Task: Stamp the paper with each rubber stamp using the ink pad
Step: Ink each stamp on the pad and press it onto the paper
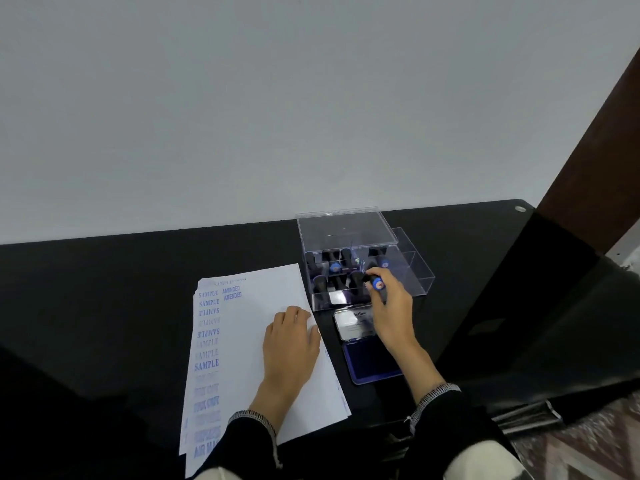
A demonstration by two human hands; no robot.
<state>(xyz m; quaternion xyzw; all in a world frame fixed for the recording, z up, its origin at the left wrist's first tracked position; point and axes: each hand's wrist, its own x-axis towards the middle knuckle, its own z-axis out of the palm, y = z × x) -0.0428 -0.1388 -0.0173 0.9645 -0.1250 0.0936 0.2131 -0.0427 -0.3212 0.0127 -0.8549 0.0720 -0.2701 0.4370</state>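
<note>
Paper [263,341]: lies on the black tabletop [104,306], left of the ink pad [372,360]; blue prints run down its left edge, SAMPLE many times, AMENDED twice.
Left hand [289,351]: fingers flat and released, pressing the sheet down.
Right hand [389,306]: fingers grasping a blue-capped stamp [376,283] at the clear box [363,268].
Progress: several stamps seem used; others stand in the box, so I judge more remain, with most of the sheet bare.

Black table [104,289] carries paper stack [256,306], clear stamp box [412,271], open ink pad [370,362].
</note>
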